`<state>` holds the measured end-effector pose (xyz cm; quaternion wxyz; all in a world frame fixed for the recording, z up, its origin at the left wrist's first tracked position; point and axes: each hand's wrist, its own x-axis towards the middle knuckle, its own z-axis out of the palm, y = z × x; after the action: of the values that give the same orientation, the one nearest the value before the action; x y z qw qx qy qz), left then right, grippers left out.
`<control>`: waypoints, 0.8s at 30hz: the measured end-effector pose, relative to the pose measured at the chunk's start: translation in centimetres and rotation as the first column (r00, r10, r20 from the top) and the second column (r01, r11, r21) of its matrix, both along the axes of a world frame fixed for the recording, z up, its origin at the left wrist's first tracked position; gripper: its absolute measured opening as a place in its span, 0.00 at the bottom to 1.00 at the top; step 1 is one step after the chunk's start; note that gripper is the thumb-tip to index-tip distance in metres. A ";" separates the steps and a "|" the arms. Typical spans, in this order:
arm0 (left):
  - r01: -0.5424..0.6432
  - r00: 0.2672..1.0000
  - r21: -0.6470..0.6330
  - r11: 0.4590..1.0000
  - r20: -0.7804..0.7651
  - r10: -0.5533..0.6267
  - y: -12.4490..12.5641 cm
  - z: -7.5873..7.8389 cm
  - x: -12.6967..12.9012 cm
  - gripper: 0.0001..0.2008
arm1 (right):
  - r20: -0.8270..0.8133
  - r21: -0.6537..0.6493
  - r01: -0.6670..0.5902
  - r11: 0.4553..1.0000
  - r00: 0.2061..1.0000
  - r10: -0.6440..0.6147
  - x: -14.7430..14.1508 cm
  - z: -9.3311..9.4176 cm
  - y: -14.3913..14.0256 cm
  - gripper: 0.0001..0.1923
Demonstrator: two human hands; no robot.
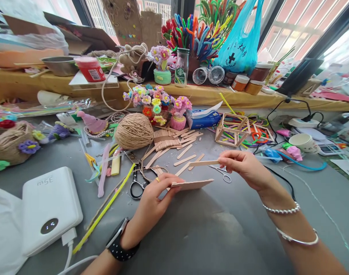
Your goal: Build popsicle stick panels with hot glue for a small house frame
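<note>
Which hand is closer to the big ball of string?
Left. The left hand is in front of the ball of string, slightly right; the right hand is farther off, to its right.

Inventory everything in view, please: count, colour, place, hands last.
craft stick: 1, tan, in right hand
wooden panel: 1, tan, in left hand
loose craft sticks: many, tan, mid-table
twine ball: 1, brown, left of loose craft sticks
black-handled scissors: 1, black, beside left hand
small scissors: 1, silvery, near right hand
box-shaped stick frame: 1, tan, table's right rear
tissue pack: 1, blue, table's rear
power bank: 1, white, table's left
pipe cleaners: many, multicoloured, ledge
plastic bag: 1, blue, ledge
smaller items: uncounted, mixed, throughout
left hand: 1, gold-coloured ring, gripping panel
right hand: 1, silvery bracelets, gripping stick
</note>
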<state>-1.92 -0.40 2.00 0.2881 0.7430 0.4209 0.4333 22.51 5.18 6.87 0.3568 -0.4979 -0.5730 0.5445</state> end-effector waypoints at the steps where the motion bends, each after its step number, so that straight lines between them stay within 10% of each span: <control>1: 0.001 1.000 0.001 1.000 -0.005 -0.001 0.0 0.0 0.0 0.09 | 0.010 0.012 -0.012 1.000 1.000 0.012 -0.1 0.2 0.1 0.08; 15: -0.063 0.997 0.050 0.997 -0.040 0.065 -0.3 0.1 0.2 0.06 | -0.058 0.113 0.156 0.981 0.987 -0.151 -1.8 -0.6 -3.6 0.12; 24: -0.074 0.992 0.089 0.993 -0.092 0.082 -0.4 0.2 0.3 0.04 | -0.007 0.128 0.002 0.992 1.000 -0.001 -2.3 0.3 -3.4 0.13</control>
<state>-1.60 -0.76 2.20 0.2184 0.7576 0.4441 0.4256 20.22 1.75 7.13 0.3902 -0.4727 -0.6051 0.5081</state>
